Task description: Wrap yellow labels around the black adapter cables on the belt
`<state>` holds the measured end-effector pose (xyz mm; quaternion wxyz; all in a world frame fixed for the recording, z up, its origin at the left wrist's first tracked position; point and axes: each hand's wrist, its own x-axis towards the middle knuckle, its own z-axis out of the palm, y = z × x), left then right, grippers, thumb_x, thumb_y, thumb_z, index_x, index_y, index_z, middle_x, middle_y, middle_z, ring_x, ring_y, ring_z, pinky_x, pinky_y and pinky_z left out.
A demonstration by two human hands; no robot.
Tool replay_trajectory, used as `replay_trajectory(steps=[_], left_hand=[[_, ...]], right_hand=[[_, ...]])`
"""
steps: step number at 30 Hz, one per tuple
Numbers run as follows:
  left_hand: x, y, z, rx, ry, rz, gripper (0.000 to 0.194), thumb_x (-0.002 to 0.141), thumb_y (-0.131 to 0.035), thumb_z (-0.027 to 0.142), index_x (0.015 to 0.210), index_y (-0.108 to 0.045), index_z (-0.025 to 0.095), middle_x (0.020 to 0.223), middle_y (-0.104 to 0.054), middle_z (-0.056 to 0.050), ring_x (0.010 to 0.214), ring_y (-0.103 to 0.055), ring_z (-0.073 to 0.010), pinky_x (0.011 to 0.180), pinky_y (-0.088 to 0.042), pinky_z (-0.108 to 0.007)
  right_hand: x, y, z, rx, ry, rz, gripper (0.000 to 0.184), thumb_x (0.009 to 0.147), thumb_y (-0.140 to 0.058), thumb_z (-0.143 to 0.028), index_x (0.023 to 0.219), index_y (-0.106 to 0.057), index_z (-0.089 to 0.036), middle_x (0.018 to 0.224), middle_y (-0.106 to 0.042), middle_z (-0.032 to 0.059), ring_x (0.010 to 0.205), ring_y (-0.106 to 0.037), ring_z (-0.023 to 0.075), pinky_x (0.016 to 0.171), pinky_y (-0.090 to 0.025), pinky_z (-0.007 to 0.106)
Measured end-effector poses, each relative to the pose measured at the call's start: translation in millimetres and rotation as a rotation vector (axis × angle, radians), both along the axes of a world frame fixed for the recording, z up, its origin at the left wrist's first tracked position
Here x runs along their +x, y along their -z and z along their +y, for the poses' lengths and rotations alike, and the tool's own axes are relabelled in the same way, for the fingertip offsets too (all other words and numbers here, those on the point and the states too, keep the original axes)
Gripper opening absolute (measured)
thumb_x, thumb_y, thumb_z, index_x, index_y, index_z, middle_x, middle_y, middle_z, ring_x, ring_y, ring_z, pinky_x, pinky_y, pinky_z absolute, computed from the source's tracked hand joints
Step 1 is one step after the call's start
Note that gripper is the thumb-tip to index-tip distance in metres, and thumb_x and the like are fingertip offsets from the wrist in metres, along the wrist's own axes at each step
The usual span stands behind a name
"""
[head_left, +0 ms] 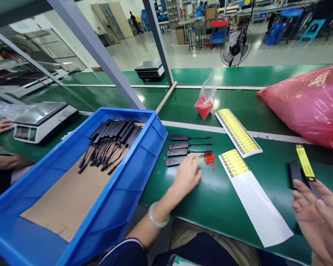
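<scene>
My left hand [186,176] lies over the cable end of the nearest small black device with a short cable [174,162], thumb apart from bent fingers. That device is the lowest of several in a row on the green bench; whether the fingertips touch it is unclear. Beside them is a small pile of orange-red rings [209,159]. My right hand [319,210] pinches the dark lower end of a yellow label [305,162], which stands upright from the fingers. Another black device [295,173] shows just behind these fingers, partly hidden; I cannot tell if they touch it.
A blue crate [152,162] with many black devices on cardboard stands at left. Label sheets [258,199] lie mid-bench, near a clear bag of red bits [204,103]. A large pink bag [310,103] is at right. Scales [41,120] and another person's hand [1,126] are at far left.
</scene>
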<state>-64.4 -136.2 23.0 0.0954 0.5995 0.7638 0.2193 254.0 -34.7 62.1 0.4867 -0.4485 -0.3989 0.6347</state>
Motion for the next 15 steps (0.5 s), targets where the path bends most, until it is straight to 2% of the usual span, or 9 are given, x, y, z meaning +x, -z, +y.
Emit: replay_trajectory(steps=[2,4,7,9,12,14,15], left_hand=[[-33.4,-1.9,-14.3,-0.035,-0.111,-0.003,0.033,0.079,-0.054,0.009,0.111,-0.057,0.014,0.12,-0.058,-0.017,0.119,-0.052,-0.0322,0.104,-0.04,-0.052],[-55.8,2.5,-21.7,-0.063,-0.164,-0.035,0.03,0.076,-0.052,0.003,0.102,-0.06,0.015,0.111,-0.061,-0.015,0.113,-0.055,-0.0311,0.102,-0.04,-0.051],[-64.3,8.8,-24.3,-0.083,-0.173,-0.135,0.028,0.076,-0.05,0.003,0.098,-0.063,0.015,0.103,-0.065,-0.012,0.105,-0.058,-0.0282,0.099,-0.042,-0.045],[-55.5,7.0,-25.2,-0.092,-0.135,-0.243,0.026,0.079,-0.051,0.008,0.1,-0.064,0.015,0.098,-0.068,-0.011,0.096,-0.062,-0.0261,0.091,-0.048,-0.041],[-25.8,-5.0,-29.7,-0.103,-0.017,-0.442,0.024,0.087,-0.052,0.02,0.107,-0.064,0.014,0.096,-0.072,-0.009,0.086,-0.068,-0.0218,0.078,-0.053,-0.033],[0.1,-16.3,-33.9,-0.088,0.047,-0.677,0.029,0.091,-0.051,0.027,0.114,-0.061,0.013,0.099,-0.073,-0.01,0.087,-0.069,-0.0203,0.077,-0.053,-0.03],[13.2,-22.0,-35.8,-0.076,0.061,-0.871,0.03,0.091,-0.054,0.029,0.114,-0.061,0.012,0.101,-0.073,-0.011,0.09,-0.07,-0.0207,0.08,-0.053,-0.03]], right_hand=[[-9.1,-1.2,-3.2,-0.108,-0.091,0.097,0.046,0.077,-0.074,-0.029,0.121,-0.062,-0.036,0.116,-0.065,0.0055,0.085,-0.063,0.0158,0.059,-0.055,0.02],[-26.2,-0.9,-8.8,-0.157,-0.179,0.125,0.053,0.077,-0.076,-0.03,0.126,-0.058,-0.034,0.112,-0.066,0.0058,0.083,-0.063,0.0149,0.062,-0.055,0.02],[-56.0,3.9,-19.3,-0.148,-0.314,0.093,0.056,0.082,-0.073,-0.033,0.133,-0.051,-0.032,0.113,-0.067,0.0079,0.086,-0.064,0.0169,0.066,-0.055,0.024],[-73.6,9.6,-27.1,-0.132,-0.379,0.039,0.057,0.085,-0.07,-0.036,0.137,-0.046,-0.029,0.116,-0.067,0.0099,0.091,-0.065,0.0191,0.071,-0.055,0.029],[-95.9,17.0,-40.3,-0.12,-0.407,-0.014,0.064,0.085,-0.069,-0.04,0.139,-0.04,-0.025,0.116,-0.067,0.011,0.1,-0.065,0.0224,0.083,-0.052,0.037],[-108.5,18.0,-49.3,-0.103,-0.41,-0.001,0.069,0.083,-0.072,-0.04,0.141,-0.038,-0.025,0.115,-0.068,0.01,0.107,-0.064,0.0233,0.091,-0.049,0.04],[-113.9,16.9,-53.3,-0.091,-0.414,0.017,0.071,0.082,-0.073,-0.039,0.141,-0.037,-0.026,0.116,-0.068,0.0092,0.109,-0.063,0.023,0.094,-0.048,0.041]])
